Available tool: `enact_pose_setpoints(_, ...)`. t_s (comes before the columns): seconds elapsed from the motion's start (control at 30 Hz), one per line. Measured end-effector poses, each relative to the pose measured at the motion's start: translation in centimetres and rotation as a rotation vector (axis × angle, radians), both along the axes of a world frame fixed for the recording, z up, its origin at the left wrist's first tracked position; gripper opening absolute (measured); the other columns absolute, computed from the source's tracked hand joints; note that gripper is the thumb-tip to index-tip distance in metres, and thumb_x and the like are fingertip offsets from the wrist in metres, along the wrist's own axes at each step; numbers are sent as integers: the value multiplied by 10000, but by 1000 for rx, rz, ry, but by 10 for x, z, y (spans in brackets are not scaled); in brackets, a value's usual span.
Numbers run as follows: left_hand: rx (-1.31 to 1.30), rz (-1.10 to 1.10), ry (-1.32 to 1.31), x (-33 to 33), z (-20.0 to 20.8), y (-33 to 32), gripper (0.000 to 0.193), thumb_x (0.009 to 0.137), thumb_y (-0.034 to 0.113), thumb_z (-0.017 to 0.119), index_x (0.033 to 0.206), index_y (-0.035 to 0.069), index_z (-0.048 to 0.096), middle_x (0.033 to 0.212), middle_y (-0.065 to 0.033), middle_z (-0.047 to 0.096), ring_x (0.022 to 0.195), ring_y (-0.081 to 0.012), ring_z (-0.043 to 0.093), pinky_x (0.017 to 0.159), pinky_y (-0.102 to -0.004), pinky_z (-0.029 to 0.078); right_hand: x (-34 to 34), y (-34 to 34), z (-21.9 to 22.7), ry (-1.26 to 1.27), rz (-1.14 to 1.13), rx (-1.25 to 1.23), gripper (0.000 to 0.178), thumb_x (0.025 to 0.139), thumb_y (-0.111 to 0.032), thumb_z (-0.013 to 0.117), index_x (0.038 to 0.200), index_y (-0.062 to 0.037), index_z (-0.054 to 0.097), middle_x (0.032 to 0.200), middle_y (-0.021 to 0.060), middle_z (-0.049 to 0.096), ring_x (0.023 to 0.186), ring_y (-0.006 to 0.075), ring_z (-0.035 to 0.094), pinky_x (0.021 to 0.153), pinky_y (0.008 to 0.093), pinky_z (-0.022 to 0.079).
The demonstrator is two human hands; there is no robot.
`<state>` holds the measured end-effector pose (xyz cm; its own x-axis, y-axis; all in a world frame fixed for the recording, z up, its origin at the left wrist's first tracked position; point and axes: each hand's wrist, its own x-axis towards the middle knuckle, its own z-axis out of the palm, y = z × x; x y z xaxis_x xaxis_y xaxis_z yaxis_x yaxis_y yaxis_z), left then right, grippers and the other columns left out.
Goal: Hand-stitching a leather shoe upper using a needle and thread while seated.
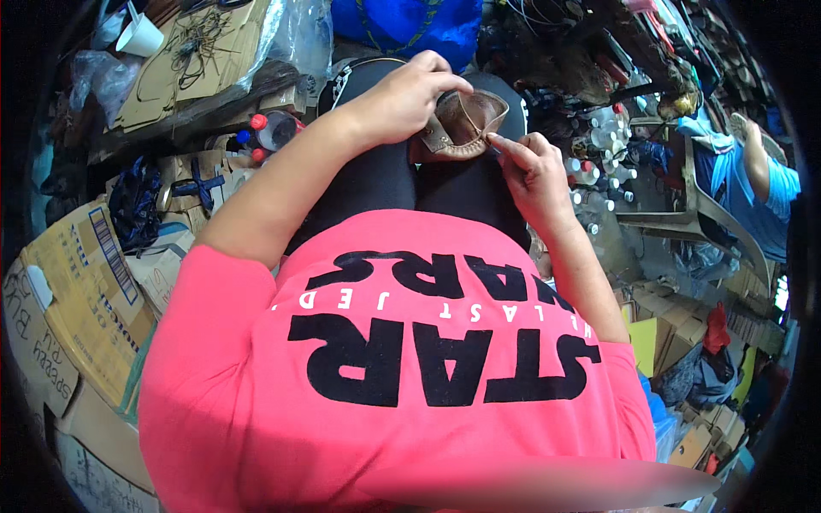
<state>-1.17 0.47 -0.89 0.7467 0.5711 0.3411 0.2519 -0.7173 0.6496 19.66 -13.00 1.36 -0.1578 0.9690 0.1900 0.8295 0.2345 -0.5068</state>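
Note:
A brown leather shoe upper [480, 114] rests over my lap between my knees, its hollow inside facing up. A row of stitches or gathers runs along its near rim, and a light strand crosses its opening. My left hand [409, 101] is closed at the far left edge, thumb and index finger at the leather and the other fingers curled. At the near right rim, my right hand [537, 173] pinches the edge with fingertips, the remaining fingers folded in. Whether a needle or thread is in either pinch is too small to tell.
Plastic bottles [278, 130] with red caps stand left of my legs; several more bottles [590, 173] are at the right. Cardboard with wire scraps [198, 53] lies far left. A blue bag [410, 21] is ahead. A plastic chair [714, 214] and another person in blue [753, 188] are at the right.

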Motion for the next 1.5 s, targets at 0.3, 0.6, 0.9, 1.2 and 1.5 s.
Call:
enact_pose_setpoints(0.3,23,120,-21,-11,-10,-33,141,737,49,672,867,98,695,720,-81,543,702,-245,575,639,-327,464,-20,-10,-7,-253,-17,82,330,793,-76,602,1120,-119,620,793,50,547,778,219,547,776,365,377)
enact_pose_setpoints(0.6,-235,7,-122,-5,-6,-32,162,723,109,699,878,150,720,735,-61,541,711,-226,552,655,-342,443,-10,-5,2,-59,-21,-47,334,770,-81,625,1101,-124,636,776,77,563,755,256,561,756,371,397)
enact_pose_setpoints(0.9,43,95,120,-11,-9,-31,162,737,157,691,892,200,713,757,-16,547,796,-201,545,739,-350,382,-25,-15,8,-208,-12,-35,337,783,-108,624,1118,-82,614,814,81,578,802,249,564,830,395,376)
enact_pose_setpoints(1.2,-184,14,-47,-6,-12,-28,162,751,84,679,890,154,724,747,-46,515,744,-193,523,663,-305,425,-4,-5,5,215,-83,-246,297,775,1,612,1049,-92,677,786,95,547,770,207,572,715,276,459)
enact_pose_setpoints(1.5,-163,32,-38,0,-16,-19,184,767,58,672,908,161,729,752,-39,482,730,-183,503,657,-285,424,30,26,-5,503,-8,-521,321,821,50,547,1045,-130,690,896,36,502,859,140,512,800,235,424)
